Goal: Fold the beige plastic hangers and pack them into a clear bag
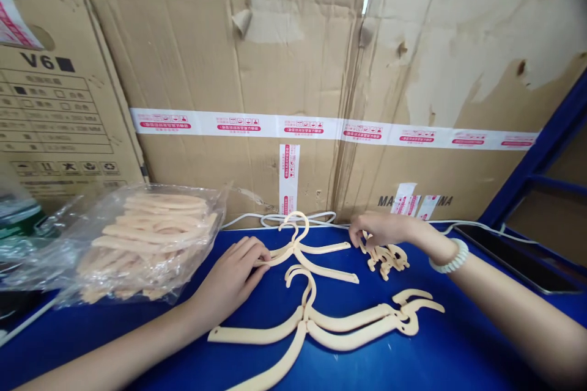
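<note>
Two cream plastic clothes hangers (pixel 299 255) lie together at the back of the blue table, hooks pointing away. My left hand (pixel 241 269) is closed on the ends of their left arms. My right hand (pixel 378 229) reaches down with curled fingers at a pile of small cream curved hanger pieces (pixel 387 258); one piece stands up at its fingertips. Nearer to me lies another pair of cream hangers (pixel 348 331), one partly over the other. Small hooked end pieces (pixel 410 314) are joined to their right arms, while a left arm end shows a bare hole.
A clear plastic bag (pixel 151 244) full of cream hanger parts lies at the left on the blue table (pixel 440 360). A phone (pixel 516 256) rests at the right. White cable (pixel 250 217) runs along the back beneath large cardboard boxes (pixel 238 73). A blue metal frame (pixel 541 146) stands at the right.
</note>
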`<state>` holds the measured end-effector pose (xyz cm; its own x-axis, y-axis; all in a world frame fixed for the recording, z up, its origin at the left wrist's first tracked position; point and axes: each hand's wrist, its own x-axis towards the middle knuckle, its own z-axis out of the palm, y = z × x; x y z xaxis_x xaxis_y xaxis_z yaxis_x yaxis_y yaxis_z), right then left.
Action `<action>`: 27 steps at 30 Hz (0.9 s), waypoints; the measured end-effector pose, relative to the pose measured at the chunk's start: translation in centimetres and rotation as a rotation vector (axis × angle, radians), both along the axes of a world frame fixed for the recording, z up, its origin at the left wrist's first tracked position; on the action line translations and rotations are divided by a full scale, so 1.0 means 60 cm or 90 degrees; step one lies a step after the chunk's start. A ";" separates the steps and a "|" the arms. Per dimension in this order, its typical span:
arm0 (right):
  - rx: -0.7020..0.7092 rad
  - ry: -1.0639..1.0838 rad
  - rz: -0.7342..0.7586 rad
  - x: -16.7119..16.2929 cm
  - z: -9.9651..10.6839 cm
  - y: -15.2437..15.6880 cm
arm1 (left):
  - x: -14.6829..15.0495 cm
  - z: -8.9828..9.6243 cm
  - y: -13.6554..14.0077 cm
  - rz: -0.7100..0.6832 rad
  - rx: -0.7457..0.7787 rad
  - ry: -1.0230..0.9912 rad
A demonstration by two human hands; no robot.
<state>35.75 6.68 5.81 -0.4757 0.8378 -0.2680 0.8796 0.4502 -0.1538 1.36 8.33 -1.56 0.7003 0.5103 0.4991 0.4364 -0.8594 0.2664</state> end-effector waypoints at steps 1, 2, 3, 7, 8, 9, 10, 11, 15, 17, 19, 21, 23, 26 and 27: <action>-0.002 0.006 0.004 -0.001 -0.002 0.001 | 0.000 0.000 0.000 -0.004 0.000 -0.002; -0.003 0.014 0.008 -0.001 -0.003 0.001 | 0.000 -0.001 0.000 -0.010 -0.001 -0.004; -0.003 0.022 0.012 -0.002 -0.002 0.000 | -0.001 -0.002 0.000 -0.016 -0.003 -0.004; 0.001 0.064 0.021 0.002 0.015 -0.008 | -0.001 -0.002 0.000 -0.032 -0.015 -0.007; 0.004 0.077 0.022 0.004 0.021 -0.011 | -0.001 -0.002 0.000 -0.035 -0.018 -0.008; 0.005 0.092 0.023 0.006 0.028 -0.013 | -0.001 -0.001 0.000 -0.039 -0.020 -0.008; 0.004 0.110 0.024 0.007 0.035 -0.017 | -0.001 0.000 0.001 -0.043 -0.022 -0.006; 0.003 0.131 0.024 0.009 0.041 -0.020 | -0.001 0.001 0.001 -0.048 -0.024 -0.003; -0.013 0.247 0.003 0.005 0.057 -0.033 | -0.001 0.001 0.004 -0.053 -0.035 0.009; -0.029 0.310 -0.008 -0.003 0.059 -0.038 | -0.001 0.000 0.004 -0.047 -0.036 0.012; -0.064 0.393 -0.021 -0.013 0.059 -0.041 | -0.001 -0.002 0.004 -0.041 -0.030 0.011; -0.091 0.476 -0.038 -0.021 0.058 -0.042 | -0.001 -0.004 0.003 -0.035 -0.018 0.008; -0.093 0.531 -0.058 -0.025 0.057 -0.042 | -0.002 -0.006 0.002 -0.029 -0.004 0.007; -0.100 0.631 -0.109 -0.023 0.058 -0.042 | -0.003 -0.008 0.001 -0.021 0.014 0.009; -0.118 0.680 -0.125 -0.021 0.058 -0.042 | -0.004 -0.009 0.001 -0.019 0.020 0.010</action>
<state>34.47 4.17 9.32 -0.4004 0.9135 0.0725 0.3076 0.2085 -0.9284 1.13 8.39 -2.07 0.7231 0.4734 0.5030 0.4140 -0.8799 0.2330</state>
